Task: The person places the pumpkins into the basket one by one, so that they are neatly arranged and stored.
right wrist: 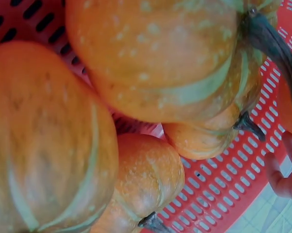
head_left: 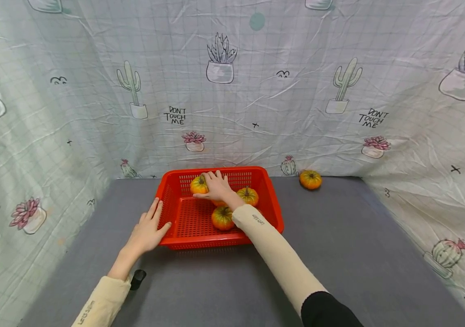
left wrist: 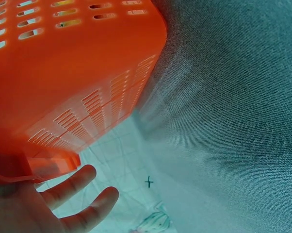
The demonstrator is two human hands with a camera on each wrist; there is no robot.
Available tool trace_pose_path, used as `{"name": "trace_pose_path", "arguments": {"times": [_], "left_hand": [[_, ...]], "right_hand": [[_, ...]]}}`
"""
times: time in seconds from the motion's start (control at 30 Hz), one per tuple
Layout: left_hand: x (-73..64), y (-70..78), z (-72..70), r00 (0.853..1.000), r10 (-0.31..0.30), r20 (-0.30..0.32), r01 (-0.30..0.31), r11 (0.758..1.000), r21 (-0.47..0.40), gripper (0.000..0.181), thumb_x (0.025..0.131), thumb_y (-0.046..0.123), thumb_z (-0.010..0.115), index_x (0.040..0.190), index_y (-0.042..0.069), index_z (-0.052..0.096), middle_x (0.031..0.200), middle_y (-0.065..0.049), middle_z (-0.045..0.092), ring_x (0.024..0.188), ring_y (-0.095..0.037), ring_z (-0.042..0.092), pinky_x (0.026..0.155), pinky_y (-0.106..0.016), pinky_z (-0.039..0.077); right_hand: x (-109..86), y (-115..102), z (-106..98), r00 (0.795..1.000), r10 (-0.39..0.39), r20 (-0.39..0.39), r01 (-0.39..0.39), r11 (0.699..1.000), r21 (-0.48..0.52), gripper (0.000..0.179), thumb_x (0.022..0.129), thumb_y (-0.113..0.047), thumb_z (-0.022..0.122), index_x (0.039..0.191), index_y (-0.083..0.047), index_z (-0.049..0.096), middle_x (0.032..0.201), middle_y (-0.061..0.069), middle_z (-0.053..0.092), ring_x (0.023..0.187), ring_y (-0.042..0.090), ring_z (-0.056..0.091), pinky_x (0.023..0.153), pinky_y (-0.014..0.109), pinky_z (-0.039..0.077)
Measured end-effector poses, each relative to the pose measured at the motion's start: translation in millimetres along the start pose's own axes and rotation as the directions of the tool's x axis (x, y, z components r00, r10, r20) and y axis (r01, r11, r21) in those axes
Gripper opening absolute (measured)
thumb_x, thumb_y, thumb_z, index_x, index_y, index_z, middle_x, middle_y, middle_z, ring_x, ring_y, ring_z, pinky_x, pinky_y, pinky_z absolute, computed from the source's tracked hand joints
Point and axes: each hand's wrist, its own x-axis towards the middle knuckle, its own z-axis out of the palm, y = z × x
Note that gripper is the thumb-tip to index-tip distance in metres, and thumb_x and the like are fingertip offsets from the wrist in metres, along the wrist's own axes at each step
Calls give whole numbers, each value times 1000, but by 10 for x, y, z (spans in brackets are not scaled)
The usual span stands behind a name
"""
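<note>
A red plastic basket with slotted walls stands on the grey table and holds several small orange-and-green pumpkins. My left hand rests on its left rim, fingers straight and thumb spread over the edge; two fingertips reach past the rim in the left wrist view. Inside the basket, near the back left, my right hand grips a pumpkin between thumb and fingers. Another pumpkin sits to the right of that hand, and one lies nearer the front. Part of a further pumpkin is hidden beneath the right hand.
One more pumpkin sits outside the basket at the table's back right. The grey tabletop meets a hanging cloth printed with cacti at the back and both sides. A small black object is beside the left wrist.
</note>
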Motion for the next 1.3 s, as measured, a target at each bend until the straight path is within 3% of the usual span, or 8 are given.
{"name": "trace_pose_path", "arguments": {"times": [0.53,0.8,0.97,1.3], "left_hand": [[-6,2,-9,1000,-1,-14,1,1000,2,69,89,32,46,142,0,15,150,-17,8,118,-47,32,85,-62,34],[-7,-10,10,1000,1,-21,0,1000,2,70,88,32,47,142,1,15,150,-16,8,116,-45,33,83,-60,37],[-8,-12,11,1000,3,-22,-3,1000,2,70,88,32,47,142,1,15,150,-16,8,117,-45,33,84,-60,36],[-15,-8,17,1000,5,-21,-5,1000,-5,69,89,32,47,142,1,15,150,-16,8,117,-47,32,84,-62,35]], "right_hand": [[107,-59,80,999,-40,-23,40,999,-1,83,72,-66,55,134,-17,31,138,4,35,130,27,26,105,53,22],[124,-121,106,999,-32,17,33,997,-70,89,73,-71,46,141,-17,24,142,2,31,132,26,23,105,53,22],[124,-136,107,999,-43,28,46,993,-113,79,79,-66,42,139,-18,26,141,0,32,129,24,26,104,51,24],[106,-143,86,994,-65,86,77,988,-138,75,79,-58,53,140,-22,25,145,1,28,131,24,23,103,51,26]]}}
